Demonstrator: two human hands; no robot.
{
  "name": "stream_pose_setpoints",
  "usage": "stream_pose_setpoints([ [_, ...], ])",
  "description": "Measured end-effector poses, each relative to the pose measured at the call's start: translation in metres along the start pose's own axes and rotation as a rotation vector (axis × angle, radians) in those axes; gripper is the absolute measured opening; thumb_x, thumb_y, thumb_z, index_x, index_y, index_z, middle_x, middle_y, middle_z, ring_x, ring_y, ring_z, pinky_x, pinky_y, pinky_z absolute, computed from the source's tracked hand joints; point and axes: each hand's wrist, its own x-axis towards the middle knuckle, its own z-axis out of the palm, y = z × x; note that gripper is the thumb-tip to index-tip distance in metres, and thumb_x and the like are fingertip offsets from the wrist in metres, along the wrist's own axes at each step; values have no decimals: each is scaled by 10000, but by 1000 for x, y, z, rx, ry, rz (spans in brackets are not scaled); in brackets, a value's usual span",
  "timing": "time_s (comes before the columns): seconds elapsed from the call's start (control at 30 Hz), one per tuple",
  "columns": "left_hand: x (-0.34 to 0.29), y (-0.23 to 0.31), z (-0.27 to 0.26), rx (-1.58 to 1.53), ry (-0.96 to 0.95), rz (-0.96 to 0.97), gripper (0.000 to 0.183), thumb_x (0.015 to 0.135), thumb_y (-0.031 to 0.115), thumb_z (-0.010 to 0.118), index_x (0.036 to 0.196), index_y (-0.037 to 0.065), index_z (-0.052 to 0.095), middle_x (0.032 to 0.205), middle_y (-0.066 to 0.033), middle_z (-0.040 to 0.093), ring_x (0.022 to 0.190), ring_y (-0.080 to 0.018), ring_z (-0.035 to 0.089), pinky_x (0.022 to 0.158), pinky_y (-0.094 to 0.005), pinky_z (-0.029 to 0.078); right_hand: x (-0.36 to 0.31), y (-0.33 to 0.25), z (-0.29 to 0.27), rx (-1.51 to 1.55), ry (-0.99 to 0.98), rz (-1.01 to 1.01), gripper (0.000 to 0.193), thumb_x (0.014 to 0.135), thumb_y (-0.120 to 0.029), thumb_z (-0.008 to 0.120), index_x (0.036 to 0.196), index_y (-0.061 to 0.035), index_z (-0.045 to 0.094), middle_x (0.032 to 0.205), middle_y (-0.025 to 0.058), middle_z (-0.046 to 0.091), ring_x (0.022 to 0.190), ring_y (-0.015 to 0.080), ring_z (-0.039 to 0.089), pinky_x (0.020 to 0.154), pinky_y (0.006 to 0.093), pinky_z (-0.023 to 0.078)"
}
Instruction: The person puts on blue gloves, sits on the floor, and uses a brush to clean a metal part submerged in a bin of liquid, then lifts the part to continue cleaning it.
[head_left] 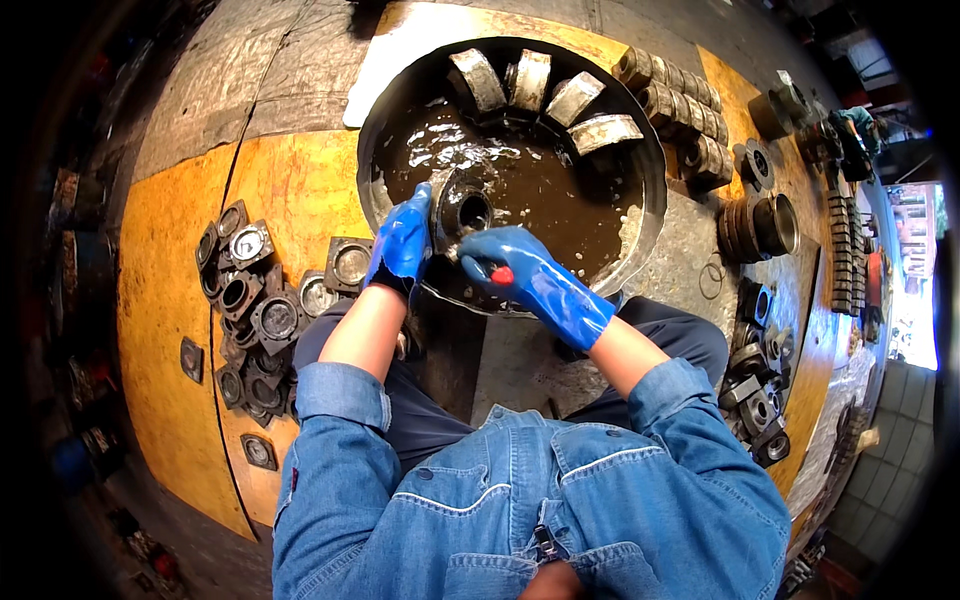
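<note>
My left hand, in a blue rubber glove, grips the left side of a dark, wet metal part with a round hole through it. The part is held tilted over the near side of a big round basin of murky brown liquid. My right hand, gloved alike, is closed at the part's near right edge. A red handle end sticks out of that fist; the tool's working end is mostly hidden, so its kind is unclear. Several curved metal pieces stand along the basin's far rim.
Square metal parts with round openings lie heaped on the yellow boards at left. At right are rows of ring-shaped parts, a stack of larger rings and another pile of parts. My knees flank the basin's near side.
</note>
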Motion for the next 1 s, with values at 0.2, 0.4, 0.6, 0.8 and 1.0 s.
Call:
stream_pose_setpoints([
  [0.2, -11, 20, 1, 157, 36, 97, 496, 1135, 364, 430, 1265, -43, 682, 1192, -223, 740, 1084, -335, 714, 936, -398, 556, -30, 23, -27, -175, -301, 300, 199, 905, -258, 673, 1022, -151, 794, 1006, 118, 776, 962, 357, 733, 851, 469, 593],
  [0.4, 0, 32, 0, -565, -151, -356, 490, 1108, 369, 540, 1346, -41, 663, 1205, -134, 755, 995, -198, 739, 866, -319, 613, 31, 28, -54, -217, -354, -14, 150, 913, -184, 640, 1044, -150, 705, 874, 90, 722, 812, 338, 725, 676, 451, 558],
  [0.6, 3, 24, 7, -608, -106, -344, 522, 1080, 437, 549, 1235, -26, 734, 1070, -137, 786, 909, -213, 750, 794, -329, 589, 42, 54, -55, -293, -292, -132, 199, 935, -170, 651, 1106, -189, 751, 916, 88, 752, 872, 333, 736, 758, 458, 586],
  [0.8, -11, 57, 5, -576, -89, -412, 510, 1095, 417, 545, 1282, -39, 676, 1129, -148, 751, 941, -253, 747, 749, -396, 651, 24, 35, -40, 243, -125, 1013, 333, 985, -388, 698, 1053, -80, 805, 934, 32, 784, 879, 99, 691, 843, 293, 561],
  [1.0, -5, 36, 3, -483, -66, -372, 517, 1087, 428, 564, 1284, -36, 675, 1122, -144, 737, 958, -247, 736, 715, -397, 653, 17, 19, -56, 980, -2, 844, 394, 1062, -313, 595, 1285, -4, 694, 1100, 100, 744, 932, 140, 701, 883, 317, 582],
])
